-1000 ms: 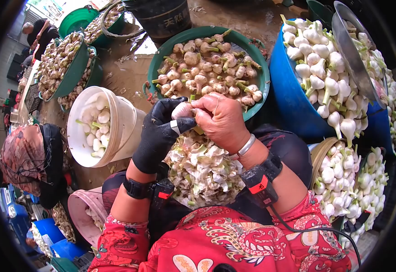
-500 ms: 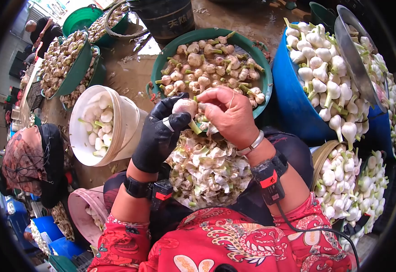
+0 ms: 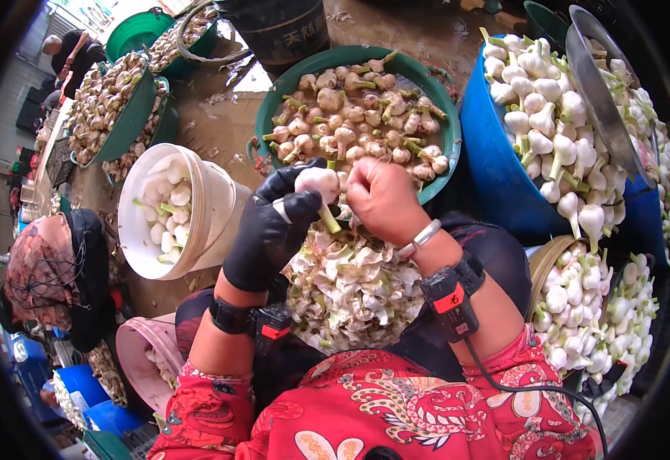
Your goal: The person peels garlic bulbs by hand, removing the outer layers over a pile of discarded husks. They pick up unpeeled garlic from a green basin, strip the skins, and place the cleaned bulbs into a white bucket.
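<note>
In the middle of the head view, my left hand point(image 3: 277, 222), in a black glove, grips a garlic bulb point(image 3: 317, 182) between thumb and fingers. A green stem sticks down from the bulb. Close by on the right is my bare right hand point(image 3: 391, 201), its fingers curled in tightly; what they hold, if anything, is hidden. Below both hands lies a heap of loose garlic skins point(image 3: 354, 287) in my lap. Just beyond them stands a green basin point(image 3: 270, 103) of unpeeled bulbs in brownish water.
At left stands a white bucket point(image 3: 132, 230) with several peeled bulbs, above a pink bucket point(image 3: 136, 360). A blue tub point(image 3: 484, 146) heaped with white garlic is at right, a metal basin point(image 3: 592, 84) leaning there. A person point(image 3: 51, 268) bends at far left.
My right hand has drawn slightly right of the bulb, and its fingers have curled in from a pinch at the bulb's edge. My left hand still holds the bulb, turned slightly.
</note>
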